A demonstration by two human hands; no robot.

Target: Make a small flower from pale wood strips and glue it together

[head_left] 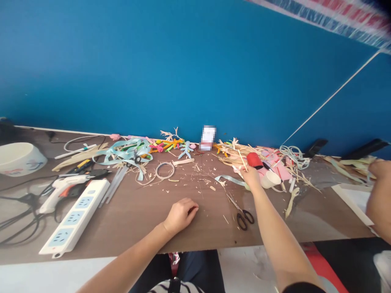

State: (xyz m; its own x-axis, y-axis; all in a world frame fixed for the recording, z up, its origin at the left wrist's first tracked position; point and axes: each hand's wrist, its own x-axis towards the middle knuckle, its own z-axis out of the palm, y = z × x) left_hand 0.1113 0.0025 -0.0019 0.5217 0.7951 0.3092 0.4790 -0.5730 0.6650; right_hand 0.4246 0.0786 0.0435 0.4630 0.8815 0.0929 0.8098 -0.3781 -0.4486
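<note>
My left hand (180, 215) rests on the brown table (134, 211) near its front edge, fingers curled loosely with nothing visible in them. My right hand (251, 176) reaches further out and pinches a thin pale straw strip (242, 160) that sticks up from its fingers. Beside that hand lie a red cylinder (254, 160), a white cup on its side (270, 179) and a pile of straw scraps (235, 152). Black-handled scissors (242, 215) lie between my two arms.
A white power strip (75, 217) and a white glue gun (65, 189) lie at the left, with a white bowl (20, 158) behind. Light blue ribbon (128, 151) and coloured craft pieces (169, 145) line the blue wall. Another person's arm (378, 199) is at the right edge.
</note>
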